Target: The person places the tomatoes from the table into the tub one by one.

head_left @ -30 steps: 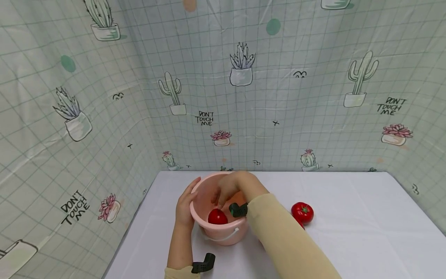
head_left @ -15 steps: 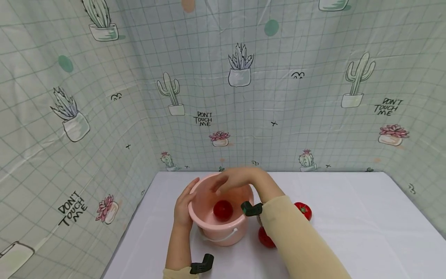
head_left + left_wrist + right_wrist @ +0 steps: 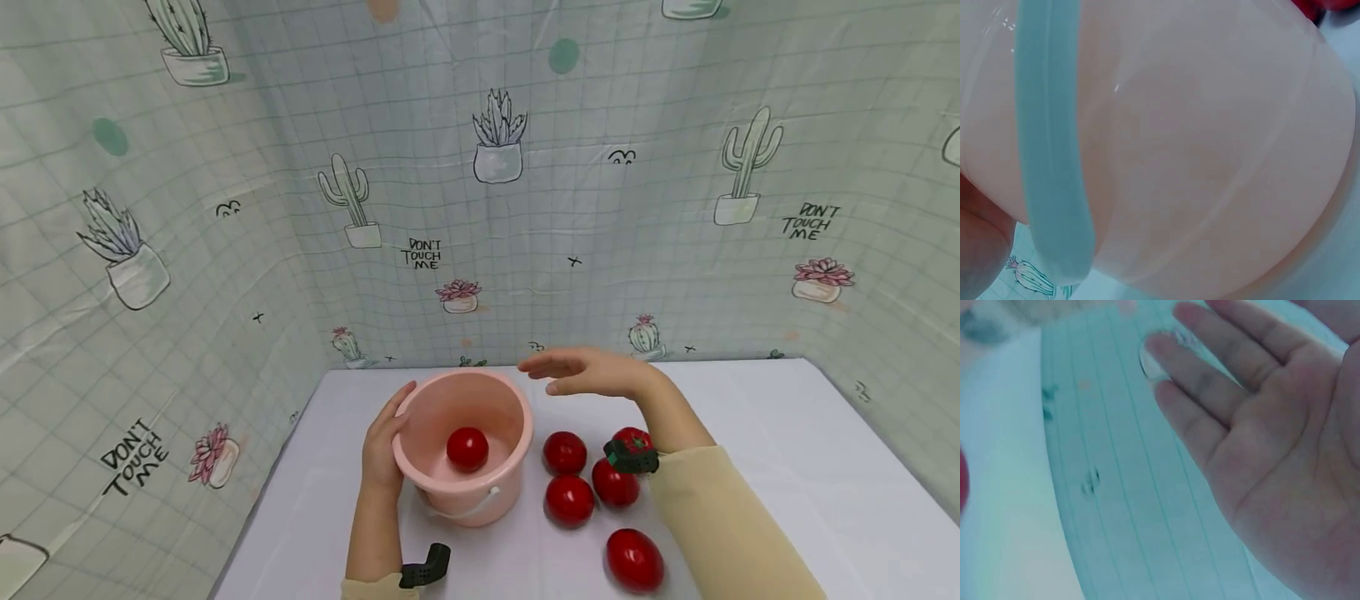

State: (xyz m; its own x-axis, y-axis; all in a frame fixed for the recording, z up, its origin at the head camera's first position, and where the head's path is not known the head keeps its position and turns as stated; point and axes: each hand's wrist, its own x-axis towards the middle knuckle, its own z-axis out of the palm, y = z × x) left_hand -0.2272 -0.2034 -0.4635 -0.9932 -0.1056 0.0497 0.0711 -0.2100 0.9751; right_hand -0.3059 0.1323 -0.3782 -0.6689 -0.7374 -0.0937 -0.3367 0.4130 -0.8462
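A pink bucket (image 3: pixel 520 472) with a white handle (image 3: pixel 467 510) stands on the table, its mouth tilted toward me. One glossy red tomato (image 3: pixel 467 450) lies inside it. My left hand (image 3: pixel 384 446) holds the bucket's left side, thumb over the rim and fingers along the outer wall. In the left wrist view the bucket's wall and handle fill the picture. To the right of the bucket, my right hand (image 3: pixel 592 372) is in the air with nothing in it. Its fingers are outstretched, palm showing in the right wrist view.
Several red tomatoes lie right of the bucket, among them a tomato with a green stem top (image 3: pixel 632 437) under my right wrist and an oval tomato (image 3: pixel 634 560) nearest me. A patterned cloth (image 3: pixel 570 192) hangs behind the white table (image 3: pixel 750 467).
My right hand has risen out of the bucket and moved right, leaving the tomato inside. More tomatoes on the table have come into sight. My left hand stays on the bucket.
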